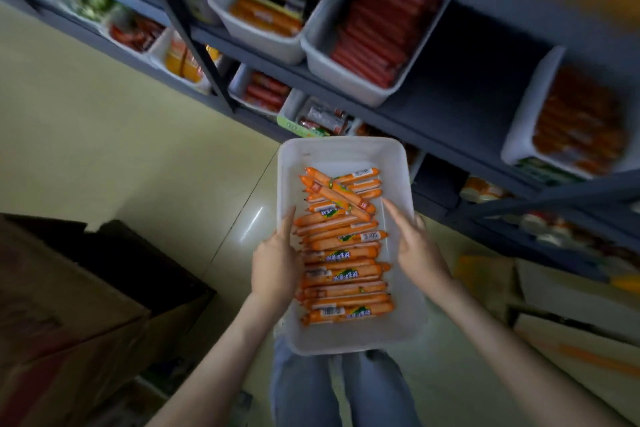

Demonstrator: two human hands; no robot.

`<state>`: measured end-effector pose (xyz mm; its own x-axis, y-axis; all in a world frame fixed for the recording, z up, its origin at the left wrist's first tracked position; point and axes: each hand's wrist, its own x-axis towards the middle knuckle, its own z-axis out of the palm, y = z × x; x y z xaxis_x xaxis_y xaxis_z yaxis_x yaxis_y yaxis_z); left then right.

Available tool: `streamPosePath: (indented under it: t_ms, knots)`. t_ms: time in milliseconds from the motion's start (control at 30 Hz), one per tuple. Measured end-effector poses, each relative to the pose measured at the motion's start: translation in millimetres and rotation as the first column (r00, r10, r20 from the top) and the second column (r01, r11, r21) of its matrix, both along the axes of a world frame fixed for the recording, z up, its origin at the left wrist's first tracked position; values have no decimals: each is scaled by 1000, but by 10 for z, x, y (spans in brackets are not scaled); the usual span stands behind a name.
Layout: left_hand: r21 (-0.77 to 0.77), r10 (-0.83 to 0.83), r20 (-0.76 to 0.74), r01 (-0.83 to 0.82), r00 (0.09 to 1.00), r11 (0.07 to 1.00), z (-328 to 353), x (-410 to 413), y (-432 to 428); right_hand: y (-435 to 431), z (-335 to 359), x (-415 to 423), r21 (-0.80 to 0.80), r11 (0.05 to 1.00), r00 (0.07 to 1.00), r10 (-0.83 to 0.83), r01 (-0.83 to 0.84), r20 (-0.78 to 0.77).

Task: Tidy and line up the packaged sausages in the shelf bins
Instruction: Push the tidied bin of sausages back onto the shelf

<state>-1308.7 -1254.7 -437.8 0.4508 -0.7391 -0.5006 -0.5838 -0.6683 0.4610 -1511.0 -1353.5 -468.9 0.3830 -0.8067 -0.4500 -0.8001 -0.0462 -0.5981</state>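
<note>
Packaged sausages (343,253): orange, stacked crosswise in white bin (346,340), two lying diagonal at far end. Bin over my jeans (304,392). Pale tiled floor (138,149) below, cardboard box (69,288) left of bin. My left hand (275,260): fingers straight against sausage ends by bin's left wall. My right hand (419,250): fingers extended over bin's right side, holding nothing. Dark shelf (467,80) beyond bin, holding bins of red sausages (374,35).

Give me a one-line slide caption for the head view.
Left hand and right hand flank orange packaged sausages in a white rectangular plastic bin before grey metal shelves.
</note>
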Motion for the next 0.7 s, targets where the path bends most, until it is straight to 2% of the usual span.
streamPosePath:
  t_ms: [167,267,300,333,400,433,567,633,700]
  knots:
    - [-129,-44,-37,39,998,991,566,-195,-349,-136,545,-334,-87,992,995,-88,91,41]
    - [-182,-124,-12,120,992,976,602,-310,-678,-277,641,-521,-105,973,972,-188,204,143]
    - [-201,-150,-6,146,989,969,579,-354,-792,-297,654,-584,-104,963,962,-232,248,146]
    - [-224,-173,-4,167,985,960,536,-406,-907,-304,668,-648,-134,961,969,-235,243,71]
    - [-255,-210,-1,203,978,945,421,-502,-1131,-212,674,-747,-298,954,964,-87,9,-250]
    - [-264,-226,2,218,974,940,357,-543,-1243,-136,678,-759,-383,915,944,-5,-129,-331]
    - [-266,-291,22,286,957,921,60,-638,-1641,151,379,-782,-494,745,876,256,-449,-409]
    - [-261,-308,38,306,951,915,-56,-647,-1779,170,95,-858,-493,730,853,241,-474,-463]
    - [-283,-318,31,313,948,907,-154,-641,-1881,141,-117,-891,-544,733,884,171,-409,-434]
